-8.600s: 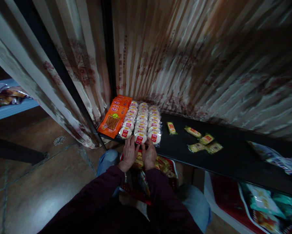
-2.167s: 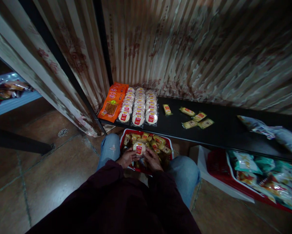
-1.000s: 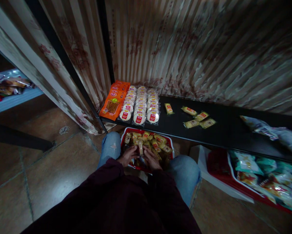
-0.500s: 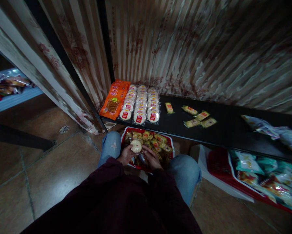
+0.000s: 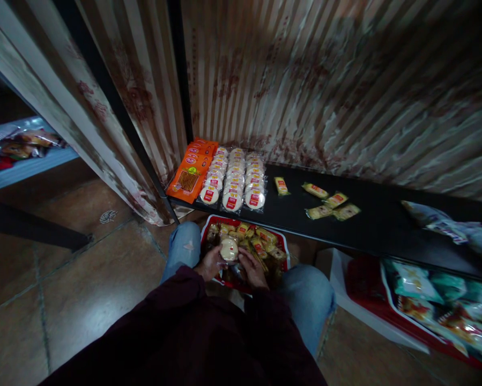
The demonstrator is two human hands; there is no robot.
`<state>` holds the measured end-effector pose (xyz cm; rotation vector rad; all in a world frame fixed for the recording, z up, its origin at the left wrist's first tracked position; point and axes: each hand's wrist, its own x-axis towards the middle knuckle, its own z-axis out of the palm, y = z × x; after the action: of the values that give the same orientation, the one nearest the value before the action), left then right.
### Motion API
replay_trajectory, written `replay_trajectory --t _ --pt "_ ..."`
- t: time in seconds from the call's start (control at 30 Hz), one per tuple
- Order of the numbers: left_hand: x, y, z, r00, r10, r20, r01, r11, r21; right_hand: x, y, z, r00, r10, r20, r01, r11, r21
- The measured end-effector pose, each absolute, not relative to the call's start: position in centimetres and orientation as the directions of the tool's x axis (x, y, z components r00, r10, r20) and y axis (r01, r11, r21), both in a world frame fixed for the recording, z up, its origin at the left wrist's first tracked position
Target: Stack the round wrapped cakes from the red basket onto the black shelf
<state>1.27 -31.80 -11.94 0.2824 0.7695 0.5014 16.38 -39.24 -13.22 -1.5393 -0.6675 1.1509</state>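
Note:
A round, pale wrapped cracker point(image 5: 228, 250) with a small red mark is held over the red basket point(image 5: 288, 261) between my knees. My left hand point(image 5: 210, 262) grips it from the left side, fingers closed on its edge. On the opposite edge, my right hand point(image 5: 252, 269) has its bent fingers against the wrapper. Under the hands, the basket is full of yellow-wrapped snack bars point(image 5: 265, 236). On the black shelf point(image 5: 281, 213) beyond, overlapping round crackers point(image 5: 232, 199) lie in 3 rows, beside orange snack packets point(image 5: 188, 179).
Several yellow-wrapped bars point(image 5: 333, 206) lie loose mid-shelf. A silvery-blue bag point(image 5: 445, 222) rests farther right. Below it stands another red basket point(image 5: 363, 279) of green and white bags. A black post point(image 5: 180, 69) and a pleated curtain point(image 5: 305, 91) bound the shelf.
My right fingers have come closer to the cracker's edge, and the cracker has turned slightly in my hands. The view has shifted a little; the things on the shelf lie as before.

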Motion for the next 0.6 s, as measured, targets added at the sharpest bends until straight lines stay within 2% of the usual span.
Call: replay_trajectory --t 0.17,0.27,0.37,0.6 --pt "1.1 -32.1 -12.2 0.618 0.523 -0.587 -0.290 0.846 0.448 16.2 -39.3 -12.8 0.376 0.867 -0.326 -0.072 -0.323 -0.944" --pt "1.1 -32.3 -12.3 0.618 0.563 -0.549 -0.288 0.812 0.508 16.0 -39.5 -11.8 0.334 0.894 -0.299 -0.007 -0.314 -0.949" --pt "1.1 -32.5 -12.0 0.626 0.608 -0.489 -0.291 0.764 0.576 15.8 -39.5 -10.7 0.277 0.925 -0.261 0.060 -0.288 -0.956" --pt "1.0 -32.8 -11.9 0.580 0.655 -0.484 -0.247 0.708 0.662 15.6 -39.6 -10.4 0.165 0.972 -0.169 0.112 -0.189 -0.976"
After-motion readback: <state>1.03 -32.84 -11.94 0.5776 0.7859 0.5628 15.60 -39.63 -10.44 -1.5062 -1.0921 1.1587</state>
